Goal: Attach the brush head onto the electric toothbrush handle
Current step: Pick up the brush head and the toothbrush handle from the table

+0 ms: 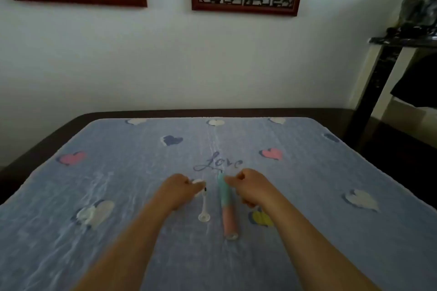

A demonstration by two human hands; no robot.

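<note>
A white brush head [203, 208] lies on the blue cloth, its round socket end towards me. My left hand [182, 190] pinches its far bristle end, which shows white between the fingertips. Just to its right lies the toothbrush handle [227, 205], teal at the far end and pink near me, flat on the cloth. My right hand [251, 188] rests beside the handle's teal end. Its fingers are curled and a fingertip touches the handle's side, without wrapping around it.
The blue cloth [142, 172], printed with hearts and the word "Love", covers a dark table [42, 146] that stands against a white wall. A dark stand [383, 73] with a black object on it is at the right.
</note>
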